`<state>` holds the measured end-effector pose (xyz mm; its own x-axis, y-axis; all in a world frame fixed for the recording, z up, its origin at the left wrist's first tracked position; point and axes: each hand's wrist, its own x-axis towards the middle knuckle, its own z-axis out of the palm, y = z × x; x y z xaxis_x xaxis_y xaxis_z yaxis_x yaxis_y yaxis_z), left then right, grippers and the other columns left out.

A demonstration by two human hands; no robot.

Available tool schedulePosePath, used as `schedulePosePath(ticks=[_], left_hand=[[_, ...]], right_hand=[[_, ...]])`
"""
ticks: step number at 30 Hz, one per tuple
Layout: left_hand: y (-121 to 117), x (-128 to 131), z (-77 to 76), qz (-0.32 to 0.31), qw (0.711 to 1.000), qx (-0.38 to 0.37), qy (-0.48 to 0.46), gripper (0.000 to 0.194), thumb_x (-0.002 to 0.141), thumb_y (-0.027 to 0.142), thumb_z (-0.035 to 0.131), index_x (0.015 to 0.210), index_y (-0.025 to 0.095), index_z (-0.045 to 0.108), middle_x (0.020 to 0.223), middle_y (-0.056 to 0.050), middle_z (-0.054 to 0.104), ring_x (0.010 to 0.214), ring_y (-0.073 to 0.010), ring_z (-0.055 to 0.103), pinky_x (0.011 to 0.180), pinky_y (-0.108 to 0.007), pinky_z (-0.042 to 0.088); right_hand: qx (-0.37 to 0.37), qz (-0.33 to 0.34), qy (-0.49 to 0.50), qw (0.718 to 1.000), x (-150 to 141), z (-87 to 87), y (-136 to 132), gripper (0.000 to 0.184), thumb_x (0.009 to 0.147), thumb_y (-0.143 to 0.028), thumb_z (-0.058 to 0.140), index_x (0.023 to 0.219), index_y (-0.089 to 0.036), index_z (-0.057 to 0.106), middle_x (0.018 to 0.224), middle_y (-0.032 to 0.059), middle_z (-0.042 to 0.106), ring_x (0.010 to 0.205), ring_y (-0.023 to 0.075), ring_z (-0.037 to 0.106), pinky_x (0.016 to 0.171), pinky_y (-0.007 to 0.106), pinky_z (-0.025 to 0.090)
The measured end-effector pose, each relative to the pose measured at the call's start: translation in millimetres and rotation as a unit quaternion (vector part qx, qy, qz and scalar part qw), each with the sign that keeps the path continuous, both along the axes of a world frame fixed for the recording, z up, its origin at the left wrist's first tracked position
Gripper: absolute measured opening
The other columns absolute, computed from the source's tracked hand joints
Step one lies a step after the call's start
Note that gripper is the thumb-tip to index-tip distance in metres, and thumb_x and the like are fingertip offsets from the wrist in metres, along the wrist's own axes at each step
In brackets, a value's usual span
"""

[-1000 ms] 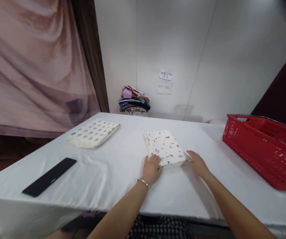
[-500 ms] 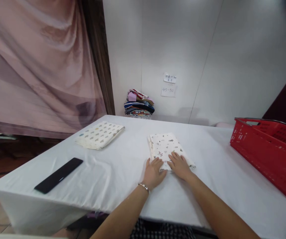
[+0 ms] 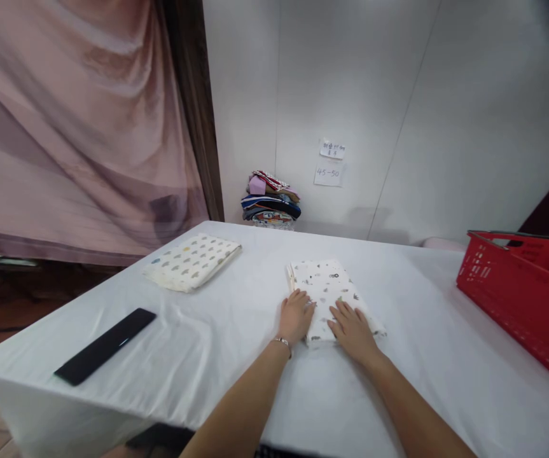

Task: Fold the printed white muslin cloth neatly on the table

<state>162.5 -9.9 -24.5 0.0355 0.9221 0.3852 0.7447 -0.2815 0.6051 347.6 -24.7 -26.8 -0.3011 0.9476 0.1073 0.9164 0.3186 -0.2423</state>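
One white cloth-covered table (image 3: 245, 318) spread below the left hand (image 3: 297, 316) and right hand (image 3: 354, 331); one red perforated plastic basket (image 3: 517, 299) stood well right of the latter. One folded white fabric rectangle with small printed motifs (image 3: 322, 289) lay directly under both hands, each unclenched, fingers laid upon it.

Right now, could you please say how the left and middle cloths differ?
The left cloth shows rows of similar, mostly grey shapes; the middle cloth, varied scattered motifs. The left cloth lies untouched; the middle cloth is under the left hand and right hand. Both are whitish and folded.
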Motion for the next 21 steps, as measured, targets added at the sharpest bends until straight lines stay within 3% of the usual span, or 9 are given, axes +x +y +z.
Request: schedulePosePath(ticks=[2,5,9,15,21], left_hand=[[4.2,-5.9,-3.9,0.006,0.998,0.017,-0.059,0.028,0.086,0.034,0.041,0.100,0.022,0.062,0.116,-0.004,0.059,0.115,-0.0176,0.046,0.100,-0.040,0.033],[21.2,-13.2,-0.2,0.070,0.988,0.005,-0.135,0.031,0.086,0.031,0.038,0.105,0.019,0.060,0.114,-0.006,0.060,0.109,-0.0173,0.051,0.095,-0.036,0.039],[46.7,-18.7,4.3,0.104,0.982,-0.032,-0.155,0.033,0.082,0.023,0.040,0.109,0.017,0.057,0.113,-0.008,0.060,0.107,-0.0187,0.052,0.093,-0.036,0.040],[51.4,-25.6,-8.8,0.084,0.975,-0.043,-0.202,0.028,0.081,0.021,0.041,0.100,0.020,0.061,0.102,-0.005,0.064,0.096,-0.0167,0.057,0.088,-0.034,0.044],[54.8,-28.6,-10.7,0.063,0.973,-0.038,-0.220,0.024,0.079,0.017,0.042,0.093,0.020,0.061,0.096,-0.003,0.064,0.092,-0.0154,0.057,0.084,-0.031,0.045]], right_hand=[[-0.015,0.003,0.038,0.999,1.2,3.8,5.6,0.048,0.085,-0.045,0.035,0.124,-0.020,0.051,0.139,0.0066,0.036,0.130,0.0231,0.026,0.105,0.044,0.015],[-0.009,0.003,0.112,0.994,-7.7,18.5,22.5,0.041,0.083,-0.039,0.039,0.113,-0.020,0.060,0.131,0.0068,0.047,0.122,0.0216,0.039,0.102,0.037,0.026],[-0.004,0.015,0.168,0.986,-45.9,42.4,58.9,0.035,0.083,-0.030,0.037,0.105,-0.022,0.063,0.109,0.0037,0.063,0.100,0.0180,0.055,0.087,0.028,0.039],[-0.023,0.002,0.078,0.997,-108.9,50.2,120.0,0.028,0.083,-0.027,0.039,0.091,-0.021,0.065,0.093,0.0026,0.066,0.087,0.0152,0.057,0.073,0.022,0.037],[-0.035,-0.056,0.004,0.998,-133.3,38.5,154.9,0.029,0.080,-0.038,0.046,0.093,-0.018,0.062,0.097,0.0073,0.064,0.089,0.0185,0.057,0.069,0.025,0.037]])
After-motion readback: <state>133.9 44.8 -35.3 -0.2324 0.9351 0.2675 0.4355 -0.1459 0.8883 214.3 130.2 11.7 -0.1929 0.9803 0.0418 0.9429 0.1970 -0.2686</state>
